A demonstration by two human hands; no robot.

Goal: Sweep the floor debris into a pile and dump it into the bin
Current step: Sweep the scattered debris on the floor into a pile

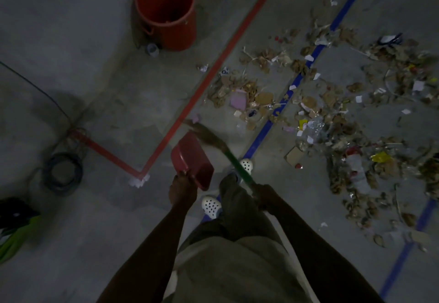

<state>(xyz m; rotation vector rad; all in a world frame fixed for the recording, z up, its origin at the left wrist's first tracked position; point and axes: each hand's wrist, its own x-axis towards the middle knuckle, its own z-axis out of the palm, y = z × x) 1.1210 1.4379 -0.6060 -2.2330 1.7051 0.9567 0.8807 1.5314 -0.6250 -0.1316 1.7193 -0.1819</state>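
Note:
My left hand (181, 190) grips the handle end of a red dustpan (192, 159), held above the floor in front of me. My right hand (262, 194) holds the green handle of a broom (221, 147), whose brown bristles reach forward over the dustpan's far edge. Debris (332, 112) of dry leaves, paper scraps and plastic lies spread wide over the floor to the right, across a blue tape line. An orange-red bin (166, 10) stands upright at the top centre, apart from the debris.
A red tape line (209, 79) runs diagonally between bin and debris. A small clear cup (152, 49) sits by the bin's base. A coiled dark cable (63, 172) lies at left, a green and black object (14, 226) at the far left edge. My white shoes (211, 206) stand below.

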